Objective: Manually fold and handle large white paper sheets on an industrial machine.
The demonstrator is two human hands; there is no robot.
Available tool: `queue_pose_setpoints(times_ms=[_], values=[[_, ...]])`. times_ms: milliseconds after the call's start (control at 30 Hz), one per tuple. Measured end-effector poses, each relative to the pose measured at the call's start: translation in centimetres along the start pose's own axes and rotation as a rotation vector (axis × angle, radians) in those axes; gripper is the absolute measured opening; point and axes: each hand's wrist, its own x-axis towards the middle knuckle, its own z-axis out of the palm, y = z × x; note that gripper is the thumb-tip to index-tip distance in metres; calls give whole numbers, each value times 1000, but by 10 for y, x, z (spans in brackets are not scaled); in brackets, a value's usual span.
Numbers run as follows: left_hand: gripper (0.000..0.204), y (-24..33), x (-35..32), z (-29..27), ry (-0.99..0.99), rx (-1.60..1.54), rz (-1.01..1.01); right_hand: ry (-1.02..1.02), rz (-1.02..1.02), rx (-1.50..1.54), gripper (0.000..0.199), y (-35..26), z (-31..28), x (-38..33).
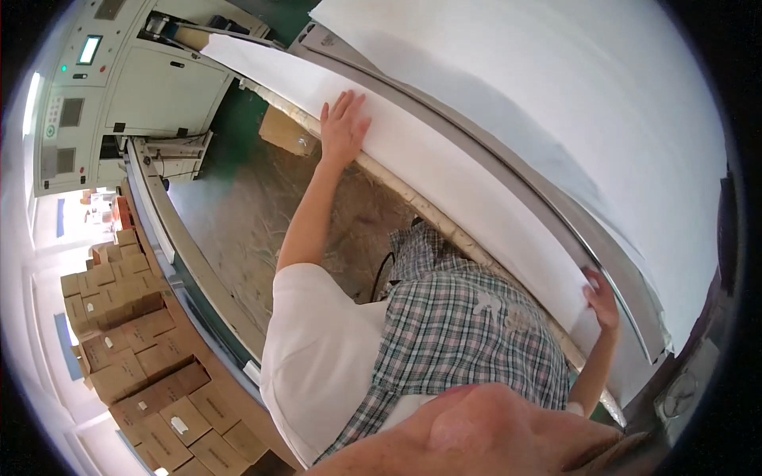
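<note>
A long white sheet (444, 163) is borne by the narrow bench (401, 189), whose beige near edge is exposed. Along the bench's far side a grey strip (488, 153) is set; below the bench, brown cardboard (284, 132) is carried by the floor (238, 186).

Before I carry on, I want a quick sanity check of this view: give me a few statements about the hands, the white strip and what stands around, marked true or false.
1. The left hand is spread on the white strip. True.
2. The right hand is beside the stacked cardboard boxes. False: it is near the right-hand end of the white strip.
3. The stacked cardboard boxes are at the left of the picture. True.
4. The display on the machine cabinet is dark. False: it is lit.
5. The person wears a checked apron. True.
6. The short-sleeved top with it is black. False: it is white.
</note>
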Motion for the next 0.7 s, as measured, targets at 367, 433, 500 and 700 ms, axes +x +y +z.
queue_pose_setpoints(times_ms=[367, 433, 500, 700], values=[[30, -6, -4, -1, -49, -151, 135, -279, -102, -3, 46, -141, 168, 151], [30, -1, -2, -8, -76, -239, 180, -287, -97, 29, 45, -163, 198, 177], [30, 1, 1, -15, -103, -329, 224, -294, -93, 59, 45, -177, 232, 194], [21, -59, 72, -30, -196, -560, 226, -227, -41, 446, 39, -188, 266, 208]])
